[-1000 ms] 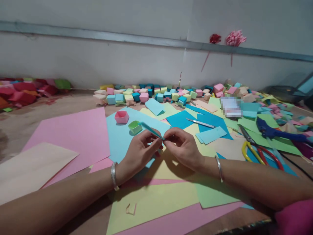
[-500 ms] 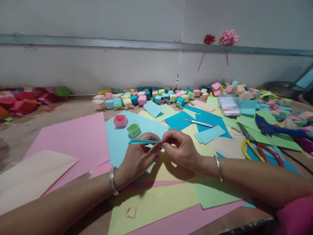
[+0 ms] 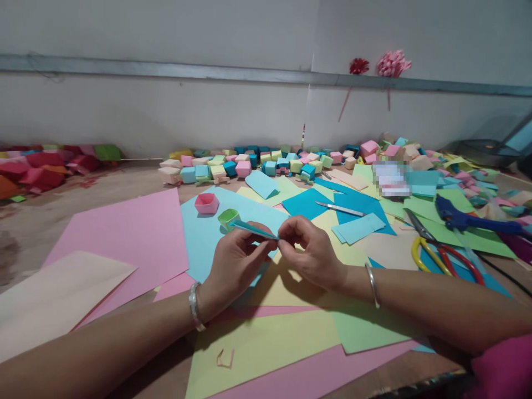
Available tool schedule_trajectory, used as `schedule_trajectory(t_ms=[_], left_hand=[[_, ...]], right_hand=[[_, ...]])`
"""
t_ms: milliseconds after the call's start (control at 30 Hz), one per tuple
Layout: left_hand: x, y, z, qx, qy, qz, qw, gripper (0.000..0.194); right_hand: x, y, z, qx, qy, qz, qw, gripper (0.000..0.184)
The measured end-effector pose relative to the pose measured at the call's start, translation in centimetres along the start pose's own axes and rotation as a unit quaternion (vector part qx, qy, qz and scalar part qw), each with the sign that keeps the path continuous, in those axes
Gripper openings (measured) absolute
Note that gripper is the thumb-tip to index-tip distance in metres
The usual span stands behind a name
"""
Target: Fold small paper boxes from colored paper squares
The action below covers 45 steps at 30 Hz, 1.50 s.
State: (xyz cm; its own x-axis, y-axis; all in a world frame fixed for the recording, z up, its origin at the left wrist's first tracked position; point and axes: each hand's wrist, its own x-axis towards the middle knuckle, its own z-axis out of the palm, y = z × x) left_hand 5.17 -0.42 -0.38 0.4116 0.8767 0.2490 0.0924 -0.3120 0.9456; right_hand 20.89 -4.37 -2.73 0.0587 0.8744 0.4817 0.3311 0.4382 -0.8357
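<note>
Between both hands is a narrow folded strip of blue paper (image 3: 254, 229), held above the table and pointing to the left. My left hand (image 3: 240, 260) is closed round it, thumb and fingers pinching near its right end. My right hand (image 3: 310, 252) pinches the same end, its thumb and forefinger meeting my left fingertips. Just behind my left hand stands a small green paper box (image 3: 228, 217), with a pink paper box (image 3: 206, 203) to its left. Both rest on a light blue sheet (image 3: 195, 244). The pinched tip of the strip is mostly hidden by my fingers.
Scissors (image 3: 443, 257) with yellow and red handles and a blue glue gun (image 3: 474, 219) lie at the right. A scalpel (image 3: 341, 209) lies on blue paper. Several small paper cubes (image 3: 243, 168) line the wall. A pink sheet (image 3: 128, 233) covers the left.
The strip's free left end swings from raised to nearly level, then tilts up a little again. Both hands keep their pinch and stay almost in place. The view shifts slightly.
</note>
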Motion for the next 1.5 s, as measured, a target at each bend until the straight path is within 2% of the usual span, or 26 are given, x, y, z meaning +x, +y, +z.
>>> schedule_trajectory(t_ms=[167,333,567,733,800,967,1233,1500], left_hand=[[0.0,-0.7,-0.2,0.037,-0.003,0.001,0.999,0.012],[0.3,-1.1,-0.3,0.03,-0.021,0.009,0.999,0.012],[0.4,-0.9,-0.2,0.051,-0.003,0.025,0.998,0.016],[0.1,-0.5,0.0,0.011,-0.017,-0.008,1.0,0.016],[0.1,-0.4,0.0,0.002,-0.034,-0.02,0.999,0.012],[0.3,0.0,-0.2,0.019,-0.054,-0.027,0.998,0.006],[0.3,-0.2,-0.2,0.01,-0.067,-0.016,0.998,0.006],[0.5,-0.5,-0.2,-0.015,-0.102,-0.038,0.994,0.003]], right_hand=[[0.0,0.4,0.1,0.039,-0.004,-0.002,0.999,0.012],[0.2,0.9,0.2,0.068,-0.008,0.036,0.997,0.023],[0.4,0.7,-0.1,0.054,-0.016,0.08,0.995,0.006],[0.4,0.3,-0.2,0.136,-0.012,0.188,0.973,0.005],[0.4,0.2,-0.1,0.164,-0.001,0.207,0.964,0.008],[0.5,-0.2,0.0,0.178,-0.006,0.226,0.958,0.011],[0.5,-0.6,-0.1,0.192,-0.017,0.195,0.962,0.01],[0.7,-0.3,-0.2,0.208,-0.012,0.244,0.947,0.014]])
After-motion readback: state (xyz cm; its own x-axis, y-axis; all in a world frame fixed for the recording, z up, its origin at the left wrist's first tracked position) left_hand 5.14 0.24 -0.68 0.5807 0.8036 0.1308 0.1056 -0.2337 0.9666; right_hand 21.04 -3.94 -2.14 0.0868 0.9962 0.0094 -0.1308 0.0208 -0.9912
